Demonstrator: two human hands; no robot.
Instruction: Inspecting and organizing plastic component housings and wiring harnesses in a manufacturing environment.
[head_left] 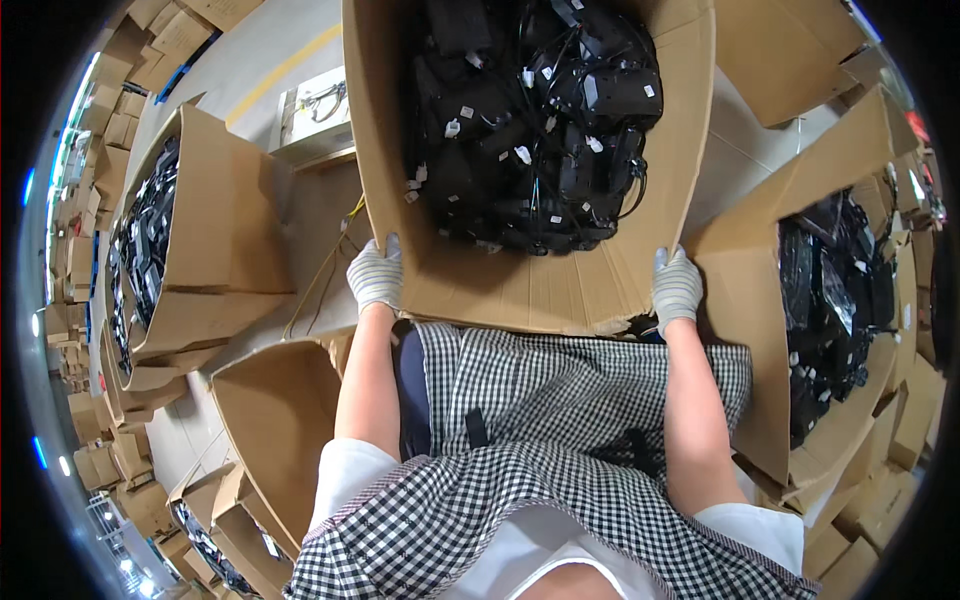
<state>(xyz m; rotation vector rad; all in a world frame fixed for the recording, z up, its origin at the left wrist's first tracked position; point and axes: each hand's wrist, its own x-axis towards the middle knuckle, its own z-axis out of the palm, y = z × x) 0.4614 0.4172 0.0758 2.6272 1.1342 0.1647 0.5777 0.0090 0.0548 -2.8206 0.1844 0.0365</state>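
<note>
A large open cardboard box (520, 295) stands right in front of me. Inside it lies a heap of black plastic parts (500, 130) with dark cables and small white connectors. My left hand (376, 275), in a pale striped work glove, grips the box's left side wall near the front corner. On the opposite wall, my right hand (677, 288), gloved alike, has its fingers closed over the edge. Both thumbs rest on the inner face of the cardboard. The box's near edge comes close to my checked apron (570, 400).
Another box (215, 215) of black parts stands at the left, and one more (755, 330) at the right. An open carton (285, 410) sits at the lower left. Yellow cables (325, 262) hang beside a white case (315, 110). Stacked cartons line the far left.
</note>
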